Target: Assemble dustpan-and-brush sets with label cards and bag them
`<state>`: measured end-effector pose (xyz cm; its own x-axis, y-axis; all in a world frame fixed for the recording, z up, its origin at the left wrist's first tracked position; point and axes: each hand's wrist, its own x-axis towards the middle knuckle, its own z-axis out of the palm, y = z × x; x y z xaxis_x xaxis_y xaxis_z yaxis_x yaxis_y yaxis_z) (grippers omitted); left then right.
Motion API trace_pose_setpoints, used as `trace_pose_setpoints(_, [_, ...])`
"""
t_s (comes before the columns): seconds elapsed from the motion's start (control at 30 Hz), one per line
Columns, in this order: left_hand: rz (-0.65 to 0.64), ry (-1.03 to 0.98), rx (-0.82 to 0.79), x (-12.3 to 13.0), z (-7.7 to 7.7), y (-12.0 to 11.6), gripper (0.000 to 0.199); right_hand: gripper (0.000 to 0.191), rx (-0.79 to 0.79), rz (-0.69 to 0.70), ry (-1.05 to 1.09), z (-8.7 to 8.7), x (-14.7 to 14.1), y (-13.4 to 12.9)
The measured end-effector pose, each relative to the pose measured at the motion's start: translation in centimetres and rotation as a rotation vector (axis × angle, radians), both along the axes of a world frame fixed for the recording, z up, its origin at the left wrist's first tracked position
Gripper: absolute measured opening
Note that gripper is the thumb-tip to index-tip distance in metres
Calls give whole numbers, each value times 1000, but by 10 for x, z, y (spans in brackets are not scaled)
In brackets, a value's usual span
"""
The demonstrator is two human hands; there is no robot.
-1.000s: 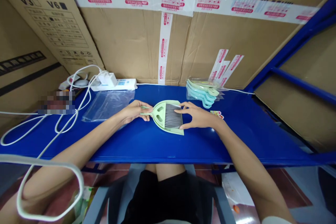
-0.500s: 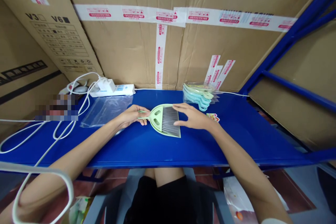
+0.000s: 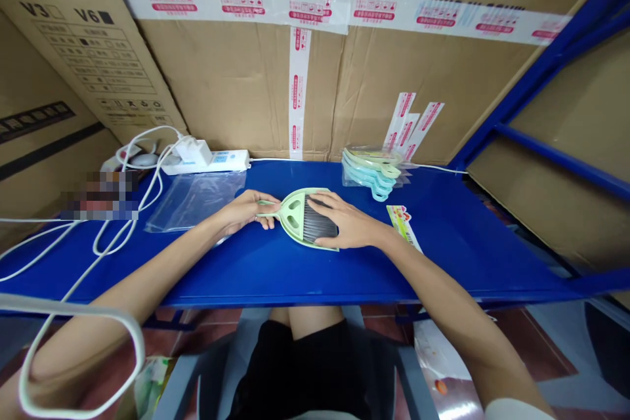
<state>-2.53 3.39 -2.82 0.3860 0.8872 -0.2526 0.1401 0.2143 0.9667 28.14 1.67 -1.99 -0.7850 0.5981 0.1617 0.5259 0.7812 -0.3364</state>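
Note:
A light green dustpan (image 3: pixel 293 237) with a small brush (image 3: pixel 314 223) nested in it lies over the blue table, its handle pointing left. My left hand (image 3: pixel 247 211) pinches the handle end between thumb and fingers. Over the right part of the brush, my right hand (image 3: pixel 344 220) rests with fingers spread on the grey bristles. Behind it stands a stack of green and blue sets in clear plastic bags (image 3: pixel 371 174). To the right of my right hand is a colourful printed card (image 3: pixel 403 226), partly behind the forearm.
A clear plastic bag (image 3: pixel 197 200) lies on the left of the blue table (image 3: pixel 295 282). Behind it is a white power strip (image 3: pixel 224 161) with a plug, and white cables (image 3: pixel 123 236) loop over the left side. Cardboard (image 3: pixel 236 79) forms the back wall; a blue frame bar (image 3: pixel 556 157) runs at the right.
My right hand has moved left, farther over the bristles. More of the printed card shows beside the forearm. My left hand still holds the handle, and the view has shifted slightly.

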Motion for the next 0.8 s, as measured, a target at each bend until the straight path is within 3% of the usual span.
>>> trace_pose_setpoints(0.2, [-7,-8,8,-1,-1,-1,50,84,-42,36,50,7,-1,-3])
trace_pose_setpoints(0.5, [-13,-16,15,0,-3,0,49,96,-89,38,21,3,-1,-1])
trace_pose_setpoints(0.6, [-16,-12,17,-1,-3,0,47,98,-155,32,23,16,7,0])
trace_pose_setpoints(0.73, [-22,-14,11,-1,-3,1,46,56,-287,-46,37,52,41,-3])
trace_pose_setpoints(0.8, [-27,-19,8,-1,-2,1,47,47,-381,-168,-28,68,68,-5])
